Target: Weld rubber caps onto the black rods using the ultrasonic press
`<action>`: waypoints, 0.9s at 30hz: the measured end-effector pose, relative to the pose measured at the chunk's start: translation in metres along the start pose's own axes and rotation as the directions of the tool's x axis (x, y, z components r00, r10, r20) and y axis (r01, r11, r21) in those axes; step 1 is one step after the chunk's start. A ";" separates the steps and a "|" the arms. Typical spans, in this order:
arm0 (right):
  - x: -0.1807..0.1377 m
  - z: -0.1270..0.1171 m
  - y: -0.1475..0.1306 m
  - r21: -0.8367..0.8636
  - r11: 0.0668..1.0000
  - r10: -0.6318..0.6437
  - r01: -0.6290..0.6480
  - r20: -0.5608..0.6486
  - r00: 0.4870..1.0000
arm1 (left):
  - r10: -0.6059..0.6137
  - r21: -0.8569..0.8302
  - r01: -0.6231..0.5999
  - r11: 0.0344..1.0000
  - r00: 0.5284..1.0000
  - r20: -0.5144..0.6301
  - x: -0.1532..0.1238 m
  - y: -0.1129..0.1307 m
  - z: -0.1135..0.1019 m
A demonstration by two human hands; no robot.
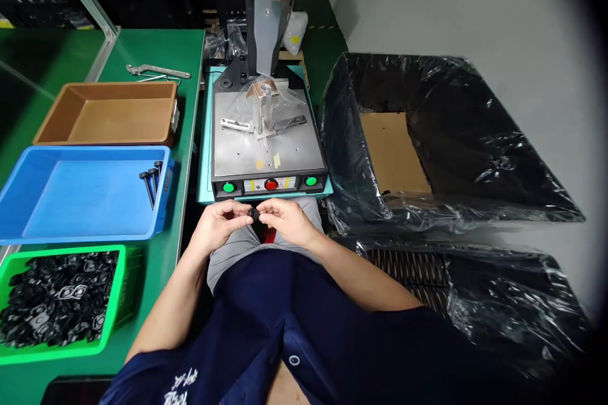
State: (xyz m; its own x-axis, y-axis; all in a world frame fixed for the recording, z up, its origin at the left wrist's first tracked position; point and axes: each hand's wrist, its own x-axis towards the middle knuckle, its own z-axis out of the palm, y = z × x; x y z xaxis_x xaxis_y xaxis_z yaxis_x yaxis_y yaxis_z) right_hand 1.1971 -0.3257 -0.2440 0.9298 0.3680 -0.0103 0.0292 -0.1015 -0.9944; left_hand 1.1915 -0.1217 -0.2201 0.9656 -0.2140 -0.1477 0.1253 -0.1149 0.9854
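My left hand (219, 223) and my right hand (287, 220) meet over my lap, just below the front of the press machine (266, 158). Both pinch one small black plastic part (253, 214) between their fingertips. The machine's steel plate carries a metal fixture (264, 107) under clear plastic film, with its horn (268, 25) standing above. Two green buttons (228, 187) and a red button (271, 185) line the front panel right above my hands.
On the green bench at left stand a green bin (110, 316) full of black parts, a blue tray (80, 193) with a few dark pins (151, 178), and a brown tray (109, 114). A wrench (156, 71) lies behind. Cartons lined with black bags (451, 139) stand at right.
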 end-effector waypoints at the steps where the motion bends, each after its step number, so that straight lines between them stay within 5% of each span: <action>1: -0.001 -0.001 0.000 0.009 1.000 0.011 -0.011 0.007 1.000 | -0.009 0.016 0.009 1.000 1.000 0.016 0.001 0.001 0.000; 5: -0.003 -0.005 -0.002 -0.069 0.998 -0.015 0.013 -0.030 0.999 | -0.021 0.042 0.020 0.999 1.000 0.021 0.006 0.005 0.003; 12: -0.009 -0.006 -0.006 -0.240 0.949 -0.240 0.206 -0.123 0.963 | -0.075 -0.021 0.075 0.997 0.997 -0.005 0.019 0.007 0.009; 18: -0.008 -0.008 0.000 -0.232 0.935 -0.317 0.269 -0.207 0.925 | 0.066 0.086 -0.060 0.994 0.995 -0.079 0.020 0.005 0.021; 27: 0.005 -0.006 0.020 0.223 0.974 0.083 -0.029 -0.234 0.969 | 0.266 0.321 -0.204 0.925 0.950 -0.162 0.008 -0.009 0.054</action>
State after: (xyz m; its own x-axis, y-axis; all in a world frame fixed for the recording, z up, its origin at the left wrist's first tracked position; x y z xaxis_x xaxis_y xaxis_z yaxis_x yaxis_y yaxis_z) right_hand 1.2048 -0.3313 -0.2631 0.9889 0.1324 -0.0677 -0.0809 0.0969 -0.9920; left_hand 1.1861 -0.1748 -0.2352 0.9878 -0.0770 0.1353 -0.1544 -0.3738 0.9146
